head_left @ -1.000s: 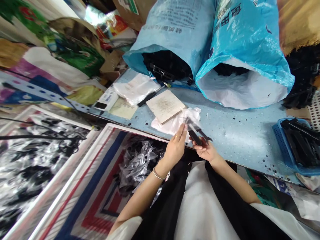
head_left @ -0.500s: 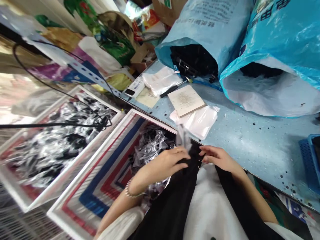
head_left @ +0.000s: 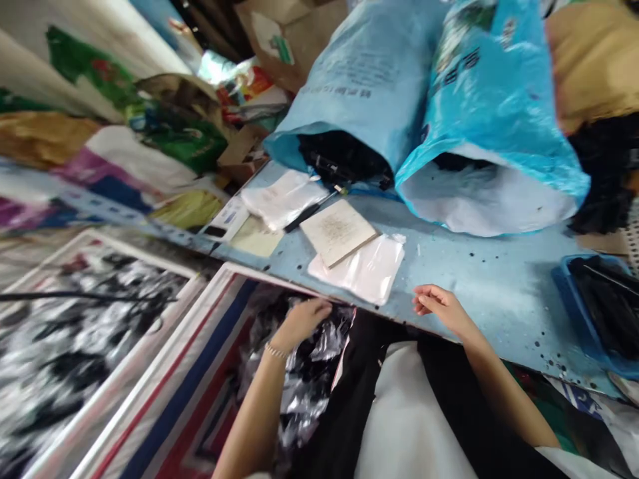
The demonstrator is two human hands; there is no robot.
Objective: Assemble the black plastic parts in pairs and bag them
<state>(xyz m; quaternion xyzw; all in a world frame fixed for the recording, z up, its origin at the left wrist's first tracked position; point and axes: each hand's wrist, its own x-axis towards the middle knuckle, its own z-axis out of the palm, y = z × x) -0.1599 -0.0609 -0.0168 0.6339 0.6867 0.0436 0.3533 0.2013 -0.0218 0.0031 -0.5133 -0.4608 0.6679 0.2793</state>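
My left hand rests on a heap of clear plastic bags holding black parts, which lies in a bin below the table edge. Its fingers are partly blurred, and I see nothing separate held in them. My right hand lies at the speckled blue table's edge, fingers loosely curled and empty. Nearest to it on the tabletop is a clear plastic sheet. A beige square pad partly overlaps that sheet, and a black marker lies just beyond.
Two large blue sacks holding black parts stand at the table's far side. A blue perforated basket of black parts sits at the right. A white-rimmed crate of bagged parts lies at the left. A white plastic bundle lies on the table.
The bagged black part is no longer in my hands. My left hand has moved down onto the heap, and my right hand has moved to the table edge. The view has shifted slightly.
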